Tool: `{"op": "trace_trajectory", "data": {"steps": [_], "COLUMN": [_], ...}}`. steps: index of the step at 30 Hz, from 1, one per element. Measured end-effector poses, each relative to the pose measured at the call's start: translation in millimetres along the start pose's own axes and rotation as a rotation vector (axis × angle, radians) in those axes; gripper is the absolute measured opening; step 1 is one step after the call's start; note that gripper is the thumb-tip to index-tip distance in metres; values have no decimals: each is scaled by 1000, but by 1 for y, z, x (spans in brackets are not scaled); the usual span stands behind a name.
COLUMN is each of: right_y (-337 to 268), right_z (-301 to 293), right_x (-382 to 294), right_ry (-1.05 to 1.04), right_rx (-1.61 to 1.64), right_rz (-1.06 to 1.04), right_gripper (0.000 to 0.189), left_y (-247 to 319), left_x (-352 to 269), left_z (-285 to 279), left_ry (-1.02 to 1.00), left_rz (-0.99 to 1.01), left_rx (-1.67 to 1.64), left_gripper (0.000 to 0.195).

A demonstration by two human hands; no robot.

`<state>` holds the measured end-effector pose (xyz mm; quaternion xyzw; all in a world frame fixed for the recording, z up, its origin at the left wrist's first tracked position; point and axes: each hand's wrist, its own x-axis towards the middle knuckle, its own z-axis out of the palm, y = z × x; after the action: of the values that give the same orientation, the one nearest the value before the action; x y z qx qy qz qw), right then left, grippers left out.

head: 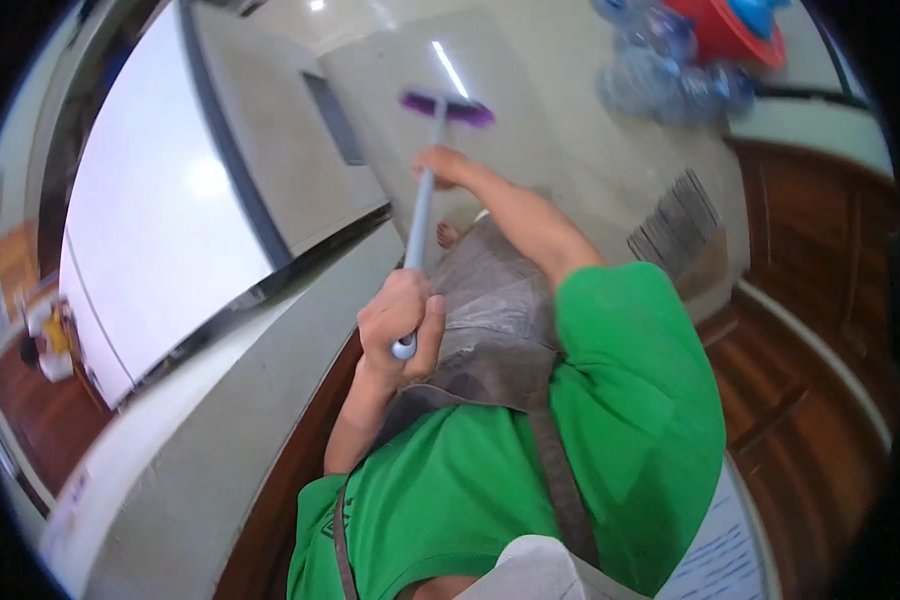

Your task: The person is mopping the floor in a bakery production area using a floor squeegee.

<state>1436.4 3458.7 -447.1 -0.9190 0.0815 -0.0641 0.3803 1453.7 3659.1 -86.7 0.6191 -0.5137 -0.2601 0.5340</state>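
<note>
A broom with a light grey-blue handle point(421, 221) and a purple-bristled head point(450, 109) stretches away in front of me. My left hand point(397, 322) is closed around the top end of the handle, near my waist; the handle's rounded tip shows below the fingers. Farther down the same handle, my right hand point(441, 166) grips it with the arm reaching across my front. The broom head rests on or just above the pale tiled floor point(525, 82); which of these, I cannot tell. A bare foot point(447, 235) shows beside my grey-brown apron point(495, 300).
Clear plastic bottles point(652, 75) lie beside a red basin point(727, 30) holding something blue. At left stands a large white appliance or cabinet point(157, 202) beside a pale ledge point(217, 420). A ribbed grey object point(676, 223) and brown wooden panels point(817, 225) are at right. Another person point(52, 341) appears far left.
</note>
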Motion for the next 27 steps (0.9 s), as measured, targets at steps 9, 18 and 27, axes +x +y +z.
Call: {"op": "trace_trajectory", "data": {"steps": [9,18,27], "right_y": [-125,-114,-19], "right_z": [-103,0,-131], "right_x": [-114,-398,-328], "right_ry": [995,1224,1223], "right_rx": [81,-100,308], "right_rz": [306,1218,643], "right_gripper": [20,19,19], "left_y": [87,32,147], "left_x": [76,56,91], "left_z": [2,215,283], "left_ry": [-524,-830,-1024], "left_rz": [449,-284,593], "left_rx": [-779,-484,-182], "left_gripper": [40,42,29]}}
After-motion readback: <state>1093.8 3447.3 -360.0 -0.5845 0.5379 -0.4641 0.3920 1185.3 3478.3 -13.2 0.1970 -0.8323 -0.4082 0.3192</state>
